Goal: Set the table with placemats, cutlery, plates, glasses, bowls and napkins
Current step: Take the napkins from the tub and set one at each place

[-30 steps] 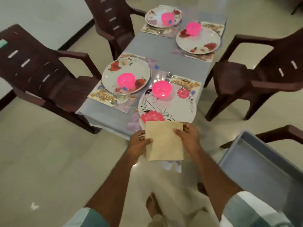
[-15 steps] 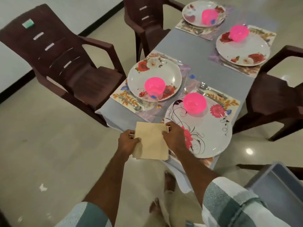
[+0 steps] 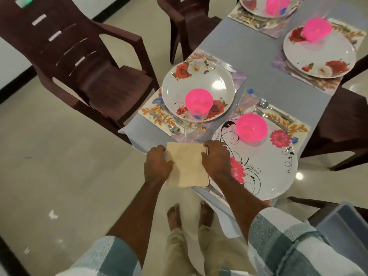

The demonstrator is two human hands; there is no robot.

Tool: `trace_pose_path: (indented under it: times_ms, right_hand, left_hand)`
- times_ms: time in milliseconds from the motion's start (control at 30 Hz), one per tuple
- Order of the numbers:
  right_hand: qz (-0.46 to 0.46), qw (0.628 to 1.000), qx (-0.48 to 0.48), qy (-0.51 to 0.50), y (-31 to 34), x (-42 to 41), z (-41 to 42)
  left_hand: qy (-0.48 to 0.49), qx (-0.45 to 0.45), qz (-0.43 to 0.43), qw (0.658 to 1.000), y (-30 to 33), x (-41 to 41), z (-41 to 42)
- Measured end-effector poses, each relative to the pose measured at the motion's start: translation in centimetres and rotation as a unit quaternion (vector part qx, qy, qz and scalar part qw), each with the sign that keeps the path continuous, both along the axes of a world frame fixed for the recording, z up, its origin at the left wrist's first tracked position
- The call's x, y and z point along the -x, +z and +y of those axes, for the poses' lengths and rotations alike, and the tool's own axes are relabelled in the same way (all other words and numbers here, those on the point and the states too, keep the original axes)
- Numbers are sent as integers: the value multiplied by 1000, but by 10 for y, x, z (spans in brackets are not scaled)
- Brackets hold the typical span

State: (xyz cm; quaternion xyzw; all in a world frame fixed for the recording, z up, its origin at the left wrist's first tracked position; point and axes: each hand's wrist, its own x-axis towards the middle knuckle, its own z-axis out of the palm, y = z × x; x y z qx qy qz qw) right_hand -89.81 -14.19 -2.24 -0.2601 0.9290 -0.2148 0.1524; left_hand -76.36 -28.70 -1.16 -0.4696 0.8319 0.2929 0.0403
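Note:
A folded beige napkin (image 3: 187, 166) lies over the near corner of the grey table (image 3: 253, 62), left of the big white plate with black swirls (image 3: 264, 172). My left hand (image 3: 157, 164) grips its left edge and my right hand (image 3: 217, 162) grips its right edge. A pink bowl (image 3: 251, 127) sits on that plate. A second flowered plate (image 3: 199, 84) carries another pink bowl (image 3: 198, 100). A clear glass (image 3: 194, 124) stands in front of it, and another glass (image 3: 248, 98) stands between the two settings. Fork and spoon (image 3: 266, 110) lie on the right placemat (image 3: 294, 126).
Two more set places with plates and pink bowls (image 3: 316, 28) are at the far end. Dark brown plastic chairs (image 3: 79, 62) stand left, far left and right of the table. A grey bin (image 3: 346, 226) is at lower right. My bare feet (image 3: 175, 216) stand below the table corner.
I have stepped closer to the table. Both hands have carried the napkin forward from in front of the table onto its near corner beside the big plate.

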Motion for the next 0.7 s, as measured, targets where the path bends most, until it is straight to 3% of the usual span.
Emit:
trace_pose_path:
  times_ms: [133, 233, 700]
  right_hand:
    - [7, 999, -47, -7, 4, 3, -6]
    - [7, 996, -87, 8, 6, 5, -8]
    - [-16, 998, -38, -42, 4, 0, -20]
  left_hand:
    - [-141, 24, -22, 989, -3, 6, -8]
    - [-194, 35, -41, 980, -5, 10, -12]
    - [-221, 20, -14, 975, -16, 9, -29]
